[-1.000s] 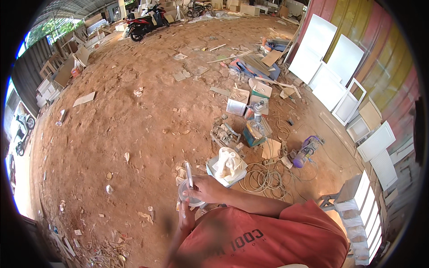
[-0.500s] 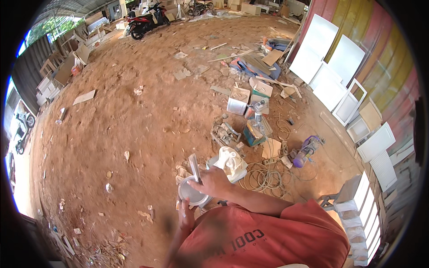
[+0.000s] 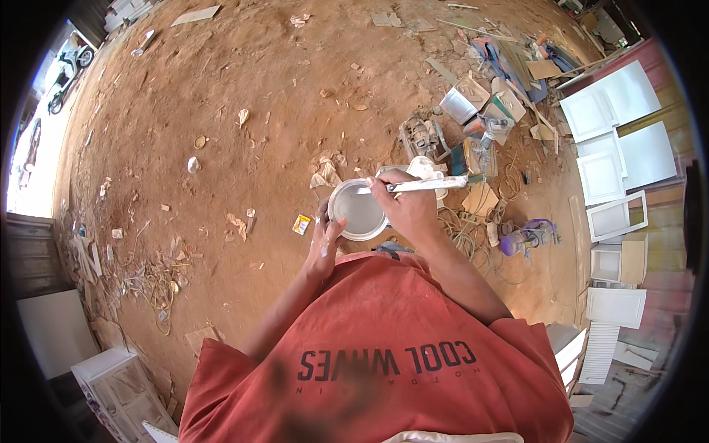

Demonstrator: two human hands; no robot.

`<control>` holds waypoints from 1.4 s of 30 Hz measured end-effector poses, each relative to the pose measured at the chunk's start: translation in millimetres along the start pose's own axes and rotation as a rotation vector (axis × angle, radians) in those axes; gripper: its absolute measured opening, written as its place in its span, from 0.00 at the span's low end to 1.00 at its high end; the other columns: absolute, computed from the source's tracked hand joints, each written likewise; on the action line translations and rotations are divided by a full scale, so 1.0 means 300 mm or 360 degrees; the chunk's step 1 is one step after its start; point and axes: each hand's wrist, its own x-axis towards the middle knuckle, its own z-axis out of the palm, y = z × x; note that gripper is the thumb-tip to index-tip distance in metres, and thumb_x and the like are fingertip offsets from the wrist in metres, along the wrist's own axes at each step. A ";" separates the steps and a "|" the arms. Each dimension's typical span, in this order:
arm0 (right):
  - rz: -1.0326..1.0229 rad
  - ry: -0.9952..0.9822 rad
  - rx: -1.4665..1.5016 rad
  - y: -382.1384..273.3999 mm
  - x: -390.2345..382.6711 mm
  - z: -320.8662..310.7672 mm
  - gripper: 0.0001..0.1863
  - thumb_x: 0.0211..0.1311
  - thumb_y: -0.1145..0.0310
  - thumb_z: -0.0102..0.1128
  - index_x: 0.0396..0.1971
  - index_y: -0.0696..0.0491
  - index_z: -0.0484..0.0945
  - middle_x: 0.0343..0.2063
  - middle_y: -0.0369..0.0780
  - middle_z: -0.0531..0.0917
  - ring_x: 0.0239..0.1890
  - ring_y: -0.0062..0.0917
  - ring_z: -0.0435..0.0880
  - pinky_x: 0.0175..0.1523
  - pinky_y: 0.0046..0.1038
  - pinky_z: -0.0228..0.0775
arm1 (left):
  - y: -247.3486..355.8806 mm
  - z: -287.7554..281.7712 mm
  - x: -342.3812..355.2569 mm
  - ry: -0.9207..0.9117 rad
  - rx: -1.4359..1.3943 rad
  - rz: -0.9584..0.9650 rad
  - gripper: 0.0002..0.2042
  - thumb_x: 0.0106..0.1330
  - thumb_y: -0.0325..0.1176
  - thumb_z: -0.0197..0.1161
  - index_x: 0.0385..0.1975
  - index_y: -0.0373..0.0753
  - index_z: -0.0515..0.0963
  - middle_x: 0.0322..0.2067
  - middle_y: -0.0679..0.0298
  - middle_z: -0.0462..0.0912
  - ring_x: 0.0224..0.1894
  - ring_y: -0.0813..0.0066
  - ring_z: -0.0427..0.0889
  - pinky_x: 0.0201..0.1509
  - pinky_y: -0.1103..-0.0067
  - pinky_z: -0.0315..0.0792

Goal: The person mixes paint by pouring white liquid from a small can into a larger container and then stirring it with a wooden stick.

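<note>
My left hand [image 3: 323,240] grips the near left side of a round white tub [image 3: 336,232], its thumb lying over the rim. Pale grey stuff shows inside the tub. Over the tub's right side, my right hand [image 3: 412,207] is closed around a long, flat, whitish stick [image 3: 432,184] smeared with what looks like paint. One end of the stick reaches over the tub's opening; the other points right. White smears mark my left fingers. Partly hidden behind my right hand is a white container [image 3: 422,165] on the ground.
Beyond my hands stand a small machine [image 3: 425,138] and a white bucket [image 3: 458,107]. Coiled hoses [image 3: 464,235] and a purple machine [image 3: 526,238] lie to the right. White panels [image 3: 602,177] lean along the right wall. Scraps litter the dirt floor [image 3: 244,66]; a white cabinet [image 3: 122,384] stands lower left.
My view has tilted down, bringing the tub and both hands higher in the picture. The stick has swung from pointing up and away to lying nearly level, pointing right.
</note>
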 end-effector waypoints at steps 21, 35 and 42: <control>-0.0275 0.0053 0.0098 0.013 -0.025 0.050 0.17 0.64 0.55 0.66 0.22 0.52 0.83 0.13 0.42 0.79 0.19 0.39 0.80 0.30 0.36 0.70 | -0.074 -0.037 -0.035 -0.0010 0.0098 0.0016 0.43 0.68 0.50 0.59 0.75 0.33 0.47 0.66 0.47 0.64 0.68 0.57 0.66 0.70 0.65 0.62; -0.0161 -0.0238 0.0039 0.008 -0.075 0.037 0.19 0.68 0.52 0.64 0.25 0.52 0.85 0.12 0.41 0.78 0.17 0.39 0.79 0.26 0.38 0.68 | -0.098 -0.046 -0.031 -0.0069 0.0110 0.0028 0.45 0.69 0.53 0.59 0.76 0.33 0.45 0.69 0.45 0.60 0.71 0.54 0.63 0.74 0.64 0.60; 0.0055 -0.0005 -0.0011 -0.003 -0.040 0.004 0.20 0.68 0.52 0.64 0.27 0.55 0.85 0.15 0.42 0.80 0.18 0.41 0.79 0.28 0.39 0.70 | -0.096 -0.037 -0.021 -0.0039 0.0110 0.0012 0.44 0.69 0.51 0.59 0.76 0.33 0.44 0.70 0.46 0.60 0.71 0.55 0.62 0.73 0.64 0.60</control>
